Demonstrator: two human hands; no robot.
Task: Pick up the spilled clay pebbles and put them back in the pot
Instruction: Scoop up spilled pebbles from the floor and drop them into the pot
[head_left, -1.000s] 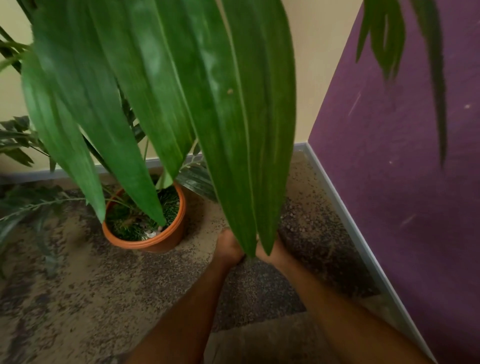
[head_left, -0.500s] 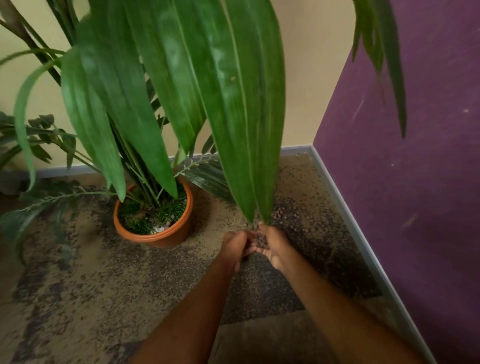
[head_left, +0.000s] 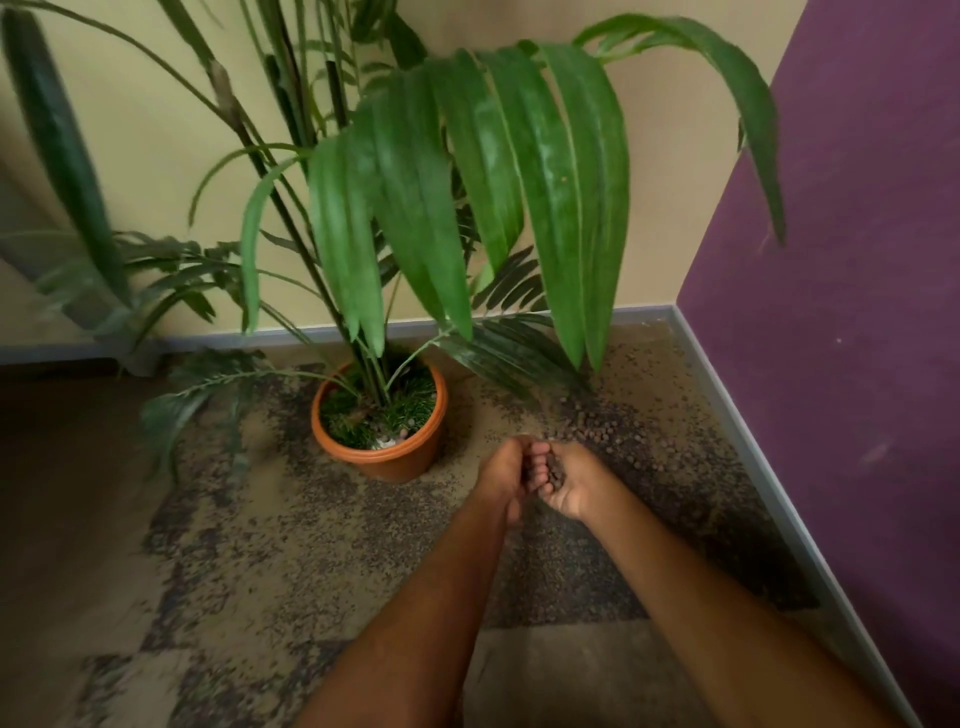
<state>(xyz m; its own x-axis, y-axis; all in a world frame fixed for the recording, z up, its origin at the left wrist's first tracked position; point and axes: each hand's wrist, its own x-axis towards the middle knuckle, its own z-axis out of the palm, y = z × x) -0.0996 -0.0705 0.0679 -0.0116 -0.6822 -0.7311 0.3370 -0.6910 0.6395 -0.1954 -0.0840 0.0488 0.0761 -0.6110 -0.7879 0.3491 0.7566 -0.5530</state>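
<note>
Near the floor's right corner, both hands are now up off the carpet (head_left: 270, 545) and cupped together: left hand (head_left: 506, 475) and right hand (head_left: 574, 486) touch at the fingers, forming a scoop holding dark pebbles (head_left: 557, 470). A second ago the hands were down at the floor, half hidden behind a hanging leaf; half a second ago they were just closing around a small load. Now the leaf (head_left: 566, 208) hangs higher in view and the scoop is clear of it. So both hands are curled shut around a pebble load, neither free.

Pot (head_left: 382, 457) stands left of the hands, near but apart, nearer the back wall. More loose pebbles (head_left: 605, 426) lie on the carpet just beyond the hands, toward the right wall's skirting (head_left: 753, 452).

Judgement: gather done for this handful; carry to the pot comes next. Task is partway only, several more scoops likely. Risk: pebbles slipping through finger gaps, and low fronds over the pot rim blocking the tip-in.
</note>
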